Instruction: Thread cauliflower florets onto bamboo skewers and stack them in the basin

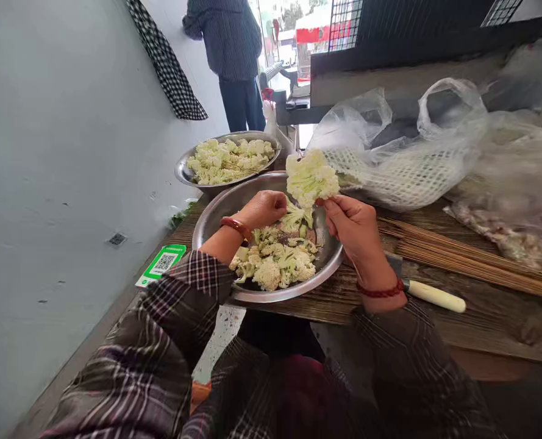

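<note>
Between the thumb and fingers of my right hand [352, 227] is a broad, flat piece of cauliflower [313, 178], raised over the right rim of a metal basin [213, 210]. My left hand [262, 208] is above the basin with its fingers curled in; what they hold, if anything, is hidden. Close beside its fingertips is a pale green cauliflower floret [294, 218]. Loose cauliflower florets [275, 268] and small trimmings lie in the bottom of the basin.
Behind stands a second metal basin [181, 171] heaped with cauliflower and thin sticks. To the right lie bamboo skewers [463, 253], a knife with a pale handle [436, 296] and plastic bags [417, 164]. A QR card [163, 263] sits left; a person [229, 49] stands beyond.
</note>
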A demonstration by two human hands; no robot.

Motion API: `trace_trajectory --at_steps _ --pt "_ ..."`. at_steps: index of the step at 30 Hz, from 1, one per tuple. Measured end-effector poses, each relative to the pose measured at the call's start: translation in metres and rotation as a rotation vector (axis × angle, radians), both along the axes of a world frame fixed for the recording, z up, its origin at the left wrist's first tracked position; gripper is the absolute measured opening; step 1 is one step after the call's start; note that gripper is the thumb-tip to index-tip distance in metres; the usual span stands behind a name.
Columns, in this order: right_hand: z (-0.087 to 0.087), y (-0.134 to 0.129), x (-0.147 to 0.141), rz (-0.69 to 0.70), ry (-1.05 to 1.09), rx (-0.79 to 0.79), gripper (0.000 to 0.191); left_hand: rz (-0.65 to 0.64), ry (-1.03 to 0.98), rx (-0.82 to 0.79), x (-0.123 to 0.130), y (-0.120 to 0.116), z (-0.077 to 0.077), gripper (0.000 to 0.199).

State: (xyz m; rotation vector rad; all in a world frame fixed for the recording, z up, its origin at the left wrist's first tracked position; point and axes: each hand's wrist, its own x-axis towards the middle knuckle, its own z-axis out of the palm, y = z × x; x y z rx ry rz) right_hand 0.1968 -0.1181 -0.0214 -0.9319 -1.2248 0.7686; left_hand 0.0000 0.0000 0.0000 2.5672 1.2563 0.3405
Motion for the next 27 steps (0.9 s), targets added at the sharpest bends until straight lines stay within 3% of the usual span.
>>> trace_trajectory --at_steps 3,7,12,18,27 --pt "0.000 -0.001 -0.001 -0.018 -0.019 -0.021 0.035 0.054 0.119 0.096 0.001 -0.004 -0.003 0.011" --pt "0.002 -0.002 -0.001 -0.014 -0.016 -0.018 0.033 0.003 0.152 0.185 0.010 -0.015 -0.005 0.020" --pt "0.005 -0.005 -0.001 -0.016 -0.022 -0.040 0.032 -0.279 0.144 0.008 0.025 -0.030 -0.014 0.022" --pt "0.003 -0.003 -0.001 -0.031 -0.053 -0.038 0.035 -0.432 0.095 -0.106 0.030 -0.033 -0.031 0.033" --pt "0.005 -0.004 -0.001 -0.025 -0.044 -0.038 0.032 -0.424 0.219 -0.097 0.032 -0.031 -0.037 0.022"
